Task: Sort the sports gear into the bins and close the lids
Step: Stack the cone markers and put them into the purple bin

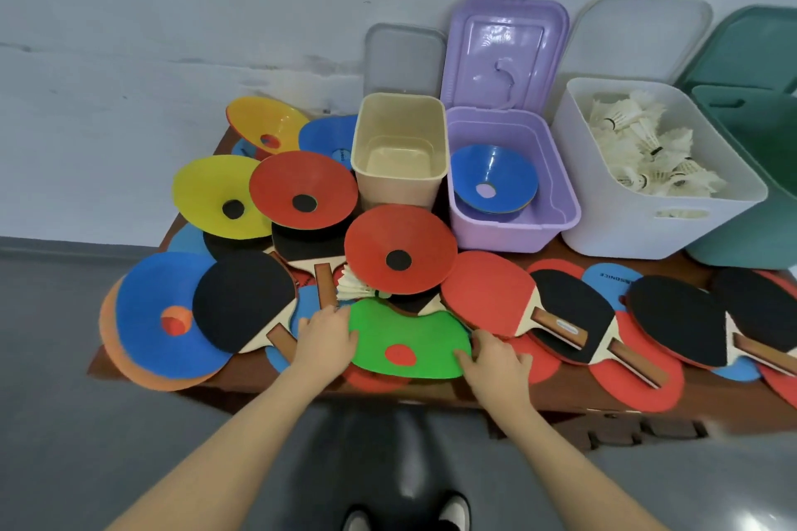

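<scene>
Both hands gripping a green cone [407, 343] (left hand [325, 341], right hand [496, 362]), paddles around, open bins behind

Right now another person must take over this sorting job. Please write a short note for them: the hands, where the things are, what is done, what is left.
Left hand and right hand grip the two edges of the green cone at the near edge of the table.
Done: blue cones stacked in the purple bin; shuttlecocks in the white bin.
The cream bin is empty; the inside of the green bin is hardly in view.
Left: the other cones, the paddles, one loose shuttlecock on the table. All lids are open.
</scene>
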The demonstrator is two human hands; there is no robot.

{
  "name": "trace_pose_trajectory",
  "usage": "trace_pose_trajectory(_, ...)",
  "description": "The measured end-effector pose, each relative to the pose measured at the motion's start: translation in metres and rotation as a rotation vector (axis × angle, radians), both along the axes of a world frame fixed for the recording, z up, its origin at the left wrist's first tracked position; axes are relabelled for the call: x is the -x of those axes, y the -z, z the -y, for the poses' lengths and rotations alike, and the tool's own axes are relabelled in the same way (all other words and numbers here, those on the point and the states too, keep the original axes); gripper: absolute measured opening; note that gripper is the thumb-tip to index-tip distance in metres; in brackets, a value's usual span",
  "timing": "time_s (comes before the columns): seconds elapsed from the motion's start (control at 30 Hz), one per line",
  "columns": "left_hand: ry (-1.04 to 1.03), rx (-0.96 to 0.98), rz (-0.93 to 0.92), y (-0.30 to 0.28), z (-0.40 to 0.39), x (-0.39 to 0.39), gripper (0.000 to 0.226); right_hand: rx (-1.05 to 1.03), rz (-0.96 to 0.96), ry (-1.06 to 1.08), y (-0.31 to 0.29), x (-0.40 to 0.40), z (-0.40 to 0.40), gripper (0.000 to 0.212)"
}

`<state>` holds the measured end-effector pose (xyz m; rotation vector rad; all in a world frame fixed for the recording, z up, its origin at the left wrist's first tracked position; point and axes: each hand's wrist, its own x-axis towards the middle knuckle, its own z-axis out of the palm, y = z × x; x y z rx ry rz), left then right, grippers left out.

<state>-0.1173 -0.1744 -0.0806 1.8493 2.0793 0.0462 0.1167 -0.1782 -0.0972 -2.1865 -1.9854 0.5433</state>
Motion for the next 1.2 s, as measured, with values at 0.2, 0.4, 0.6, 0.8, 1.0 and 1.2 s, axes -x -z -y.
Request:
trace_pose_trajectory(0.2,0.062,-0.11,0.151,-0.001,0.011,0.002,0.044,-0.064,-0.264,0.141,-0.012,0.018,0.016,0.033)
trace_pose_trajectory(0.4,0.125,-0.195,0.245,-0.012,0.027,0.013,0.035,-0.16,-0.347,0.112,-0.027,0.019,0.042,0.034)
trace_pose_trajectory(0.6,0.193,-0.385,0.404,-0.029,0.034,0.021,0.04,-0.353,-0.464,0.085,-0.042,0.021,0.057,0.031)
trace_pose_trajectory(0.8,0.23,-0.518,0.459,-0.041,0.018,0.026,0.037,-0.512,-0.477,0.066,-0.062,0.032,0.044,0.028)
trace_pose_trajectory(1.0,0.243,-0.485,0.547,-0.048,-0.008,0.027,0.038,-0.59,-0.567,-0.003,-0.083,0.025,0.017,0.026)
trace_pose_trajectory(1.2,0.282,-0.194,0.446,-0.041,-0.031,0.01,0.045,-0.4,-0.534,0.074,-0.073,0.005,0.0,0.033)
